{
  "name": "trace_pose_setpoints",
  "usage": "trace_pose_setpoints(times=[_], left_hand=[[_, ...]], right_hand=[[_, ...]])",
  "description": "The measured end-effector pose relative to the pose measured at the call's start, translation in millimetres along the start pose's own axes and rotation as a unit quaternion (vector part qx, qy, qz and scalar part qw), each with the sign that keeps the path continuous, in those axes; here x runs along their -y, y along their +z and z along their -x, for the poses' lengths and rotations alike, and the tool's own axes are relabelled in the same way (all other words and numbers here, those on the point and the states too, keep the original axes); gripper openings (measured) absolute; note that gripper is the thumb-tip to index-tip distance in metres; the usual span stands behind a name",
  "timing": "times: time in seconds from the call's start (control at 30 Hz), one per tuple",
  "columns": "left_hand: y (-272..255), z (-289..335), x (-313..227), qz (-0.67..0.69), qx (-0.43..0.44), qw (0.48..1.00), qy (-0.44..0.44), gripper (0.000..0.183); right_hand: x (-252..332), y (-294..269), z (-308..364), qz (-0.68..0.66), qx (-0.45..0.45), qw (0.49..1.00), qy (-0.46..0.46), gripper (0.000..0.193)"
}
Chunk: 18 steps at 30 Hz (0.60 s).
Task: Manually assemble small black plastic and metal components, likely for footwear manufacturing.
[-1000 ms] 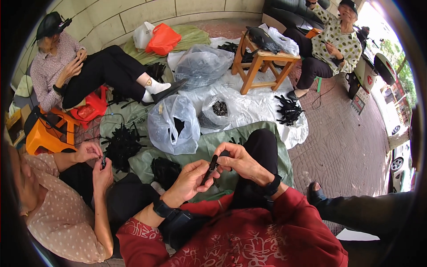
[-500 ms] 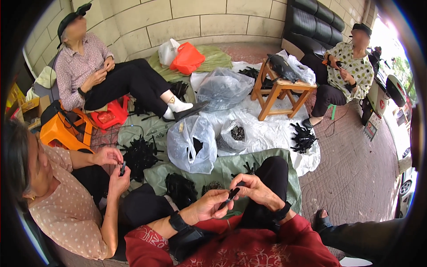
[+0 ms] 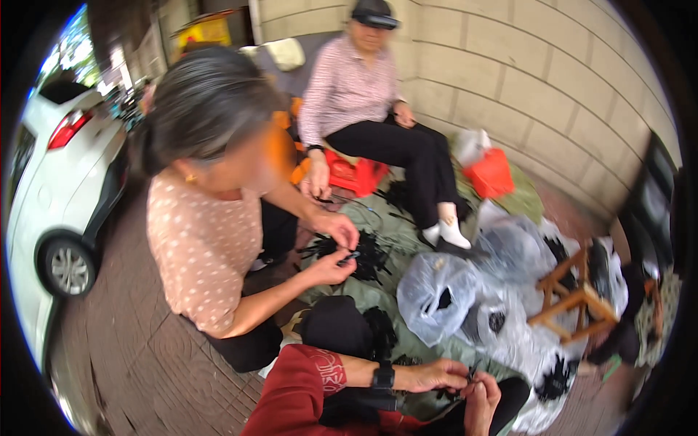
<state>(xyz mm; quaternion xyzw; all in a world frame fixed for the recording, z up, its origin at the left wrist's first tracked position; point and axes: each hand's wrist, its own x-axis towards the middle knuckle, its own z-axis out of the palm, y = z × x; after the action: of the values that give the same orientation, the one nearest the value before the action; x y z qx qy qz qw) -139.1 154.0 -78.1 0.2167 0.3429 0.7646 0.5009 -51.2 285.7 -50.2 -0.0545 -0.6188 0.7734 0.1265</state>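
Low in the view, toward the right, my left hand and my right hand meet above my dark trouser leg. Closed in a pinch, my left fingers hold a small black piece, mostly covered by the fingers. My right fingers are bent and closed at the same piece, their tips touching it. Its exact kind is too small and blurred to tell. Just beyond my left forearm lies a heap of black strips on the green sheet.
At my left a co-worker in a dotted blouse handles a small dark piece. Another person sits further back. Clear plastic bags, a wooden stool, a red bag and black bundles stand or lie around. A white car stands at far left.
My view has swung left, so the scene slides right and the white car appears. My hands stay together at the black piece. The person at the back has lowered one hand.
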Motion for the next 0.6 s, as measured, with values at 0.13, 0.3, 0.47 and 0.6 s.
trace_pose_setpoints(times=[0.13, 0.3, 0.47, 0.6], left_hand=[[2.2, 22.5, -1.6, -0.057, -0.011, 0.998, 0.008, 0.015], [28.4, 34.6, -32.0, -0.135, -0.039, 0.990, 0.035, 0.017], [31.2, 32.2, -27.6, -0.120, -0.074, 0.990, 0.027, 0.018], [26.7, 31.9, -19.0, -0.113, -0.056, 0.992, 0.016, 0.019]], right_hand=[[22.7, 28.8, 8.8, -0.062, -0.028, 0.987, 0.147, 0.017], [8.0, 19.4, 1.0, -0.064, -0.017, 0.986, 0.154, 0.029], [28.0, 27.3, 4.3, -0.055, -0.020, 0.983, 0.171, 0.028], [30.6, 28.7, 10.5, -0.082, -0.022, 0.979, 0.186, 0.027]])
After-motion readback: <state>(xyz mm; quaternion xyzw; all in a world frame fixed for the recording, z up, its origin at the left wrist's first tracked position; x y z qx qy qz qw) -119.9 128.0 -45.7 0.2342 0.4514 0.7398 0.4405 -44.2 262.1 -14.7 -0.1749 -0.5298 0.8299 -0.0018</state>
